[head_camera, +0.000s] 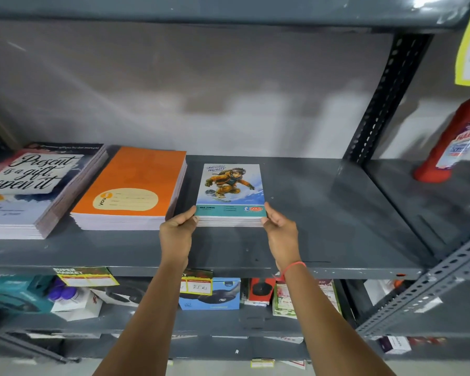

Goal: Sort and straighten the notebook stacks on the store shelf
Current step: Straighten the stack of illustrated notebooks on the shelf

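Snowboarder notebook stack (pixel 230 195) mid-frame on grey shelf (pixel 337 213), pinched at near corners by left hand (pixel 177 229) and right hand (pixel 280 231); best squared parallel beside orange stack (pixel 132 185), edges flush.

Both my forearms are bare, with no sleeves showing anywhere up to the bottom edge of the frame. My left hand (pixel 177 231) wears nothing: no ring, no band. On my right hand (pixel 280 232) the fingers are bare too, but a thin red thread (pixel 293 267) is tied round the wrist, its loose end hanging at the inner side, lower centre of the frame.
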Demonstrator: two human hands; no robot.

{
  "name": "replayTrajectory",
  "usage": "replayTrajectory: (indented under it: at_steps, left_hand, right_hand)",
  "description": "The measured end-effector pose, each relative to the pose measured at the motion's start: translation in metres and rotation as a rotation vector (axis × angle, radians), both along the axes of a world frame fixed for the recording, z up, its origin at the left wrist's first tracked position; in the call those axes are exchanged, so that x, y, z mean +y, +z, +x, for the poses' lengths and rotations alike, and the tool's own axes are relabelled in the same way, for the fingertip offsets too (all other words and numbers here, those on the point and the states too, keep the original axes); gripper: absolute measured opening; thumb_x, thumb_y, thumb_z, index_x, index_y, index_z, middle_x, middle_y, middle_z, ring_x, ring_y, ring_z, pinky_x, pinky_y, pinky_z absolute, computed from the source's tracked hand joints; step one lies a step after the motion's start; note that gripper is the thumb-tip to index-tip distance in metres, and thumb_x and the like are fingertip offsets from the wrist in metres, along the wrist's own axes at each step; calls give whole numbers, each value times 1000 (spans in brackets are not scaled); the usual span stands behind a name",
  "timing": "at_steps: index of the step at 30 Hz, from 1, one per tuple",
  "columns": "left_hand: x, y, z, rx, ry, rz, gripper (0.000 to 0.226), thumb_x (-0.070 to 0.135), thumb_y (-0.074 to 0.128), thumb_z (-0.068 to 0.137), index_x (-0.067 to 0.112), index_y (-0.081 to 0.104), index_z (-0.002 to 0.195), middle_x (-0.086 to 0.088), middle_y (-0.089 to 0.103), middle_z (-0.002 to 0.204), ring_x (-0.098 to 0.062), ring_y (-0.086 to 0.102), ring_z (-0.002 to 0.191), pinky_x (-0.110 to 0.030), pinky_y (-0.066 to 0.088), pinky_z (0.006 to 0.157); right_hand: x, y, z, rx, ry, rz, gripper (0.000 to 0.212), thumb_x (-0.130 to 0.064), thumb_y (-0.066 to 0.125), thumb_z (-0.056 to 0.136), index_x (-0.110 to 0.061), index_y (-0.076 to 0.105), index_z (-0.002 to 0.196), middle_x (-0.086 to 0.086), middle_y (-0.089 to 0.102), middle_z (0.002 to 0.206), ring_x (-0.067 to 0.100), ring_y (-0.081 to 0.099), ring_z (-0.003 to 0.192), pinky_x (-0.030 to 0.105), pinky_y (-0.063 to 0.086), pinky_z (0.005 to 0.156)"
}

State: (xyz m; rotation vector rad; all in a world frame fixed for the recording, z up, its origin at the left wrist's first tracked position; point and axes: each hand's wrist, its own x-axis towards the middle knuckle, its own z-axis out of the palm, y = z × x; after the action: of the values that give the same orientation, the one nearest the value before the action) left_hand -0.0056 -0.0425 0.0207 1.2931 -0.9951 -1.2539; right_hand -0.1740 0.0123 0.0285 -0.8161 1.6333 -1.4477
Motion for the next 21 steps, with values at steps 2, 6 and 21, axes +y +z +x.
replayTrajectory:
  at_steps: [2, 6, 21]
  left_hand:
    - [-1, -1, -1, 12, 25, 12, 32, 0, 58, 86, 1, 62, 117, -8, 62, 114, -18, 53, 110, -34, 46, 102]
    - [-1, -1, -3, 2, 68, 23, 30, 1, 59, 85, 2, 64, 114, -5, 64, 109, -18, 55, 109, -36, 46, 103]
    - [-1, -2, -8, -57, 164, 17, 24, 5, 61, 85, 2, 68, 108, -1, 65, 98, -19, 59, 102, -36, 51, 96]
  right_hand:
    - [-1, 0, 0, -5, -14, 3, 40, -1, 48, 92, -9, 49, 132, 3, 59, 127, 8, 51, 105, 33, 33, 111]
    - [-2, 0, 0, -16, -38, 1, 39, 0, 49, 92, -9, 51, 130, 6, 58, 131, 9, 52, 105, 32, 36, 109]
    - [-3, -3, 3, 87, -86, 36, 37, -8, 51, 92, -14, 54, 128, 6, 63, 125, 10, 55, 97, 31, 46, 98]
